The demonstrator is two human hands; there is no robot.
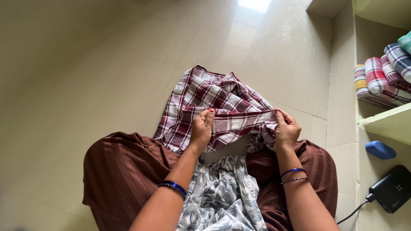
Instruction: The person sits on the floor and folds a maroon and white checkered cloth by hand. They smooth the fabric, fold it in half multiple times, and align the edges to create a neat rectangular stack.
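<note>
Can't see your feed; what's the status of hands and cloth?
Both hands, left and right, pinch checked maroon cloth taut. Rest on floor. Nothing obstructing.

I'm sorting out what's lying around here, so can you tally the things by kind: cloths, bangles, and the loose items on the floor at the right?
Checked cloth held in both hands: 1
Rolled cloths on the shelf: about 5, some cut off by the edge
Bangles on the wrists: 3
Blue oval object: 1
Black box with cable: 1
Total: about 11
</note>
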